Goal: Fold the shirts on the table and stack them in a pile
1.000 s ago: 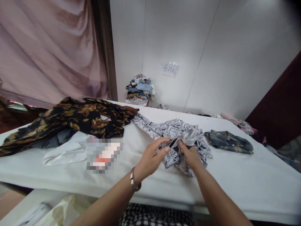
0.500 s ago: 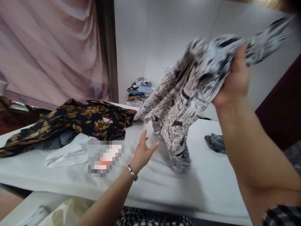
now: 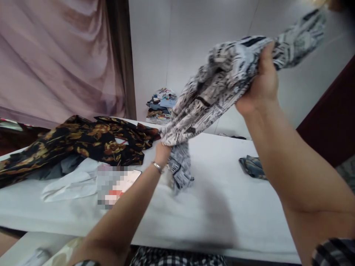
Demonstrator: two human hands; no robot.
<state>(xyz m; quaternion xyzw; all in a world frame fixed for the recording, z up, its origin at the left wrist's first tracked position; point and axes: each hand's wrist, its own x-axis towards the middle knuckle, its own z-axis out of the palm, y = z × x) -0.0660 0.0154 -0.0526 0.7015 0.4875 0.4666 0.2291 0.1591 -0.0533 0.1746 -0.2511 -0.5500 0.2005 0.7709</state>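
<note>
In the head view, my right hand (image 3: 262, 83) is raised high and closed around a bunched part of the black-and-white printed shirt (image 3: 205, 99), with one loose end sticking out past it to the upper right. My left hand (image 3: 163, 153), a bracelet (image 3: 157, 167) at its wrist, is at the shirt's lower end. Its fingers are hidden by the cloth, so I can't tell whether they grip or only touch.

The shirt slants in the air between my two hands, above the white counter (image 3: 249, 218), and a piece hangs down just beside my left wrist. I can't tell whether that piece touches the counter.

As for progress, the printed shirt looks unfolded and crumpled, so I judge it hardly begun. The plaid shirt (image 3: 252, 166), partly behind my right forearm, lies flat and compact and seems finished. On the left, the black flowered shirt (image 3: 111, 136) is spread loose, with a white cloth (image 3: 72, 181) near it, and both look undone. By the wall there is a pile of clothes (image 3: 161, 105); I can't tell how each is arranged.
</note>
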